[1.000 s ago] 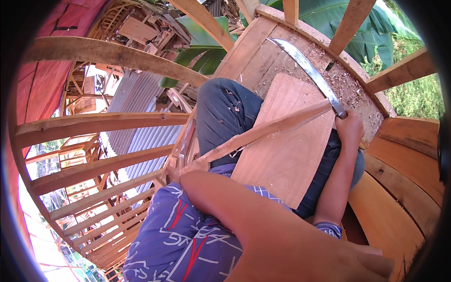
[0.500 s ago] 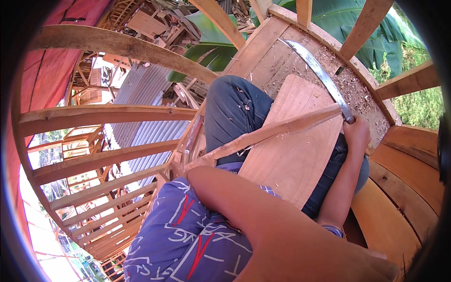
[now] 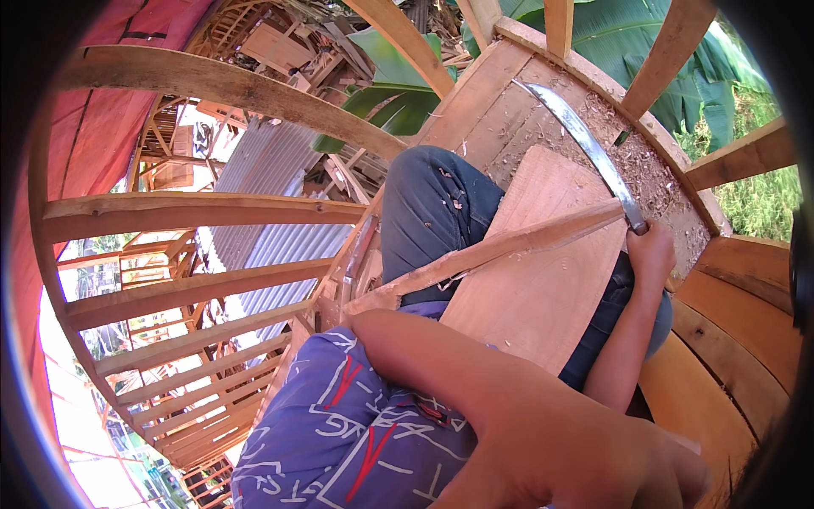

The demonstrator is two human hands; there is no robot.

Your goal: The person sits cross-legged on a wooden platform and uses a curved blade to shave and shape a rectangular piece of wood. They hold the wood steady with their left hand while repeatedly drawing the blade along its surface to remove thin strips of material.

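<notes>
My right hand (image 3: 651, 253) is closed around the handle end of a long curved machete (image 3: 580, 134). Its shiny blade points away and to the left, over the shavings. A narrow wood strip (image 3: 509, 248) lies slantwise across a broad plank (image 3: 534, 297) resting on my lap. The strip's far right end meets the blade near my grip, and its other end is close to my left elbow. My left arm crosses the lower foreground, bringing my left hand (image 3: 627, 467) up close at the lower right. Its fingers are partly cut off and hard to make out.
Wood shavings (image 3: 670, 182) litter the board floor ahead. Upright wooden ribs (image 3: 670, 55) and slatted rails (image 3: 203, 212) surround me. Curved planks (image 3: 695, 399) rise at the right. Beyond the left rails are corrugated sheets (image 3: 263, 182) and scrap timber; banana leaves (image 3: 610, 42) hang ahead.
My left hand has come further into view at the lower right. The whole scene has shifted slightly right and down; the machete and wood strip keep their places relative to each other.
</notes>
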